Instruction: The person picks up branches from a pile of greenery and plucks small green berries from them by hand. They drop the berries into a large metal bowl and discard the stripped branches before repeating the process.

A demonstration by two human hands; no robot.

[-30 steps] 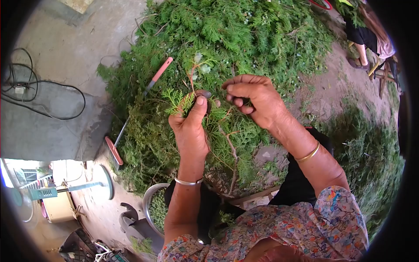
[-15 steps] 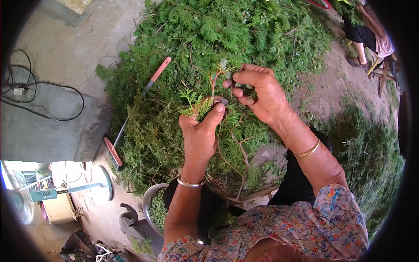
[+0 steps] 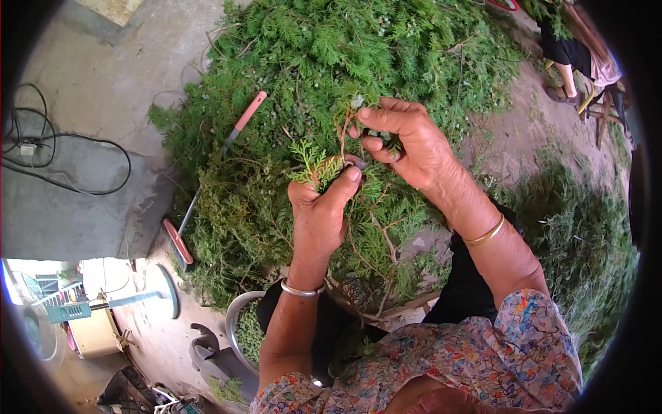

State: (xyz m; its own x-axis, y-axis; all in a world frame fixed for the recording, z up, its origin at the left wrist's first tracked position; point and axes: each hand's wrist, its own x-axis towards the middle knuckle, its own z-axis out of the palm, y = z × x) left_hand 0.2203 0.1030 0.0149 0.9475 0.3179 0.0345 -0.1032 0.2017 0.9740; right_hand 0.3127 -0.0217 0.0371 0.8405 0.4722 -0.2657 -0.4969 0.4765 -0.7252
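Note:
Pinched between thumb and fingers of my left hand [image 3: 321,203] is an evergreen sprig [image 3: 344,134] with flat, scaly leaves, its thin brown stem pointing up. A pale green cone [image 3: 356,101] shows at the tip of that stem. My right hand [image 3: 414,145] is beside the tip, thumb and forefinger close to the cone; whether they touch it is hard to see. Its other fingers curl round several small green cones [image 3: 393,146], partly hidden. Below both hands hangs more of a cut branch [image 3: 389,245].
A large heap of green branches [image 3: 331,41] lies ahead, with a pink-handled broom [image 3: 246,114] on its left side. A metal basin [image 3: 233,328] of green cones stands by my left knee. Another person's leg [image 3: 567,79] shows at upper right. A black cable [image 3: 103,141] lies left.
My right thumb and forefinger have moved slightly left, closer to the cone at the sprig's tip. My left hand has shifted a little right and still holds the sprig.

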